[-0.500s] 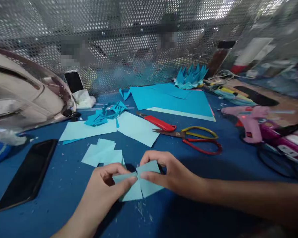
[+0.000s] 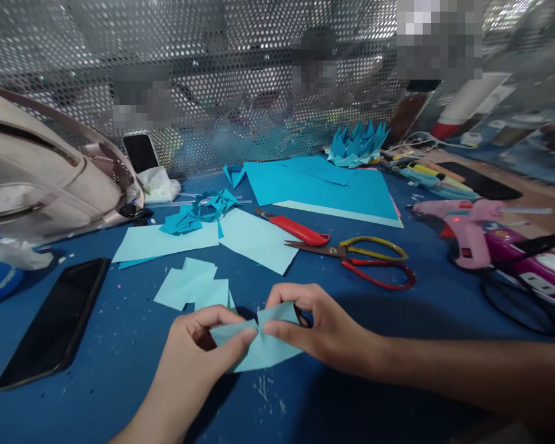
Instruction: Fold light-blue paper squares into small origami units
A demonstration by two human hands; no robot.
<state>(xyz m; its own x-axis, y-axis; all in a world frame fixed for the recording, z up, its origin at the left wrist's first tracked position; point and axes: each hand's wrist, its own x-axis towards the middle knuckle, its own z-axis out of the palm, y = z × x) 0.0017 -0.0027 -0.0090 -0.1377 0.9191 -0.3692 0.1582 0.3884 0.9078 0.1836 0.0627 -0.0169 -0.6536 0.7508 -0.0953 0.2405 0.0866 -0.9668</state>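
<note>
Both my hands pinch one small light-blue paper square (image 2: 264, 353) just above the blue table (image 2: 120, 345). My left hand (image 2: 198, 354) grips its left half between thumb and forefinger. My right hand (image 2: 319, 330) grips its right half, and the paper is creased upward between the two thumbs. A few loose light-blue paper squares (image 2: 192, 287) lie just beyond my left hand.
Scissors with red and yellow handles (image 2: 365, 262) and a red utility knife (image 2: 300, 229) lie beyond my right hand. Large blue sheets (image 2: 324, 185), folded paper pieces (image 2: 198, 213), a paper crown shape (image 2: 357, 145), a black phone (image 2: 55, 320), a beige bag (image 2: 41, 179) and a pink glue gun (image 2: 462, 231) surround them.
The paper's centre crease has opened a little, so the lower edge now curves as one piece. Both hands stay in nearly the same place.
</note>
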